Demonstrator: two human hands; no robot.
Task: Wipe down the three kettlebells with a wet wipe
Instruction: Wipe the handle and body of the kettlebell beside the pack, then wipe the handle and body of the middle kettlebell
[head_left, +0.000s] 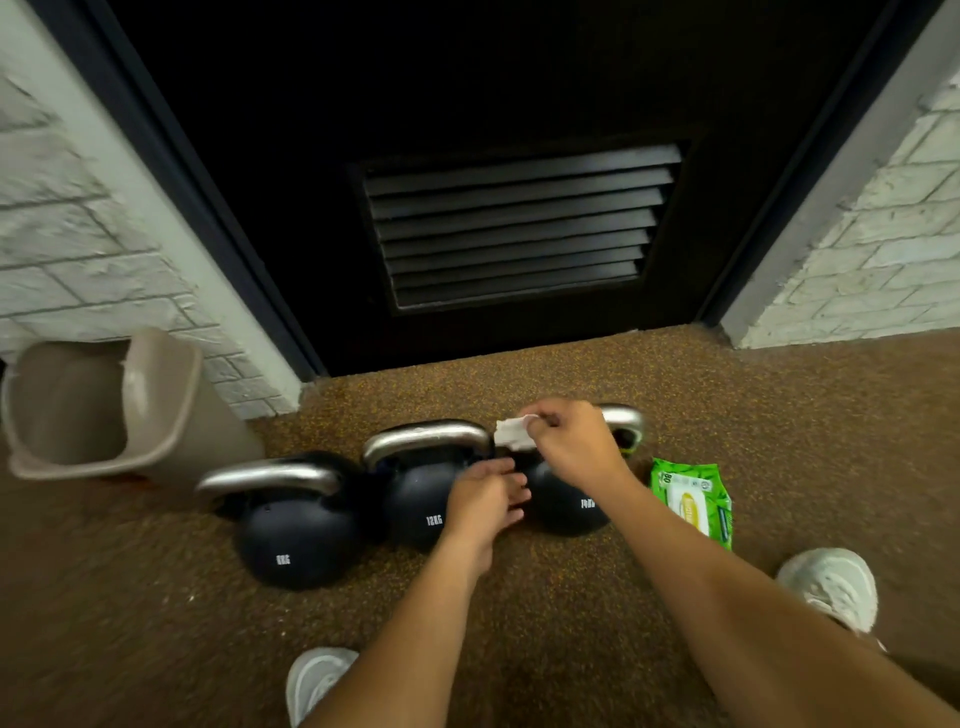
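Just beneath the right hand (563, 441), which pinches the wet wipe (511, 435) over the rightmost of three kettlebells (563, 501), the left hand (485, 501) hovers loosely open, so wiping looks barely begun; next, press the wipe onto that handle.

Kettlebells (415, 499) packed touching; bin (104, 405) left, wipe pack (693, 499) right; carpet (519, 613) in front open.

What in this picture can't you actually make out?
From the head view:
- Right kettlebell: the right hand, which pinches the wet wipe, hides most of its handle; its weight marking is blurred.
- Left hand: whether its fingertips touch anything is unclear.
- Wipes pack: print too small to read.
- Bin: its bottom is out of sight.
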